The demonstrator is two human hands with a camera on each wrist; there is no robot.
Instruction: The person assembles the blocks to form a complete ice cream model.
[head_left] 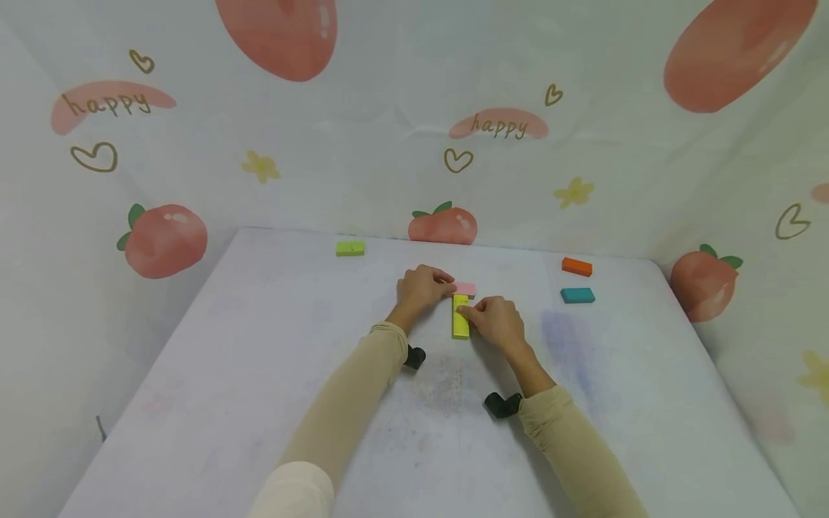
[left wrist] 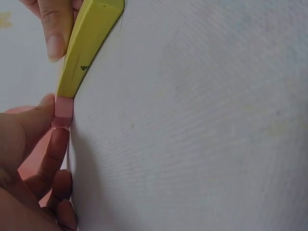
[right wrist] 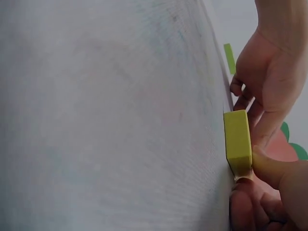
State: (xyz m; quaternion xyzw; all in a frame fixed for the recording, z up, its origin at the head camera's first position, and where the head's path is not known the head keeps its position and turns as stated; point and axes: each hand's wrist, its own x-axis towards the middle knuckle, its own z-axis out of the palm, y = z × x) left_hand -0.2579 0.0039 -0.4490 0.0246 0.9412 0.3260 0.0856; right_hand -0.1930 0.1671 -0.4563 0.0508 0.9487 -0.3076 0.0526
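Observation:
A yellow block [head_left: 460,321] lies lengthwise on the table, its far end against a pink block [head_left: 465,290] set crosswise. Between thumb and finger, my left hand [head_left: 422,289] pinches the left end of the pink block, seen edge-on in the left wrist view. My right hand [head_left: 500,321] grips the yellow block from its right side. In the right wrist view that thumb lies on the top face of the yellow block [right wrist: 237,139], while the other fingers curl beside it, partly hidden.
On the white table [head_left: 259,403], a lime green block [head_left: 350,249] lies at the back left. An orange block [head_left: 576,267] and a teal block [head_left: 578,296] lie at the right. Behind stands a fruit-printed backdrop [head_left: 388,144]. Black wrist devices [head_left: 501,405] sit under the forearms.

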